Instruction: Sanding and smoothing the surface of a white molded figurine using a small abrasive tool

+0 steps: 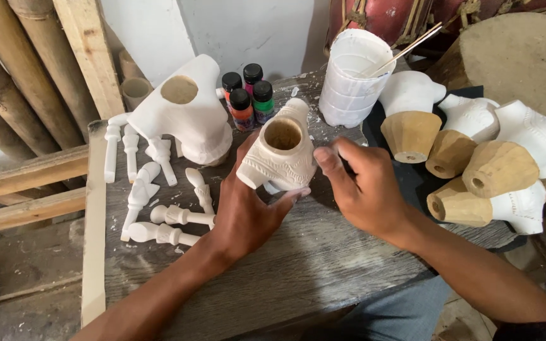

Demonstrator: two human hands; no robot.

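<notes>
Carved white wooden piece (280, 158) with a round hollow at its top sits lifted over the middle of the grey plank table (298, 259), the left hand (248, 211) clamped around its underside while the right hand (361, 189) presses fingertips to its right flank (whether that hand grips it is unclear). Turned white pegs (159, 215) crowd the left edge, paint bottles (248, 95) and a white cup (349, 76) stand behind, half-painted carved heads (494, 164) fill the right; bare boards lie only toward the near edge.
</notes>
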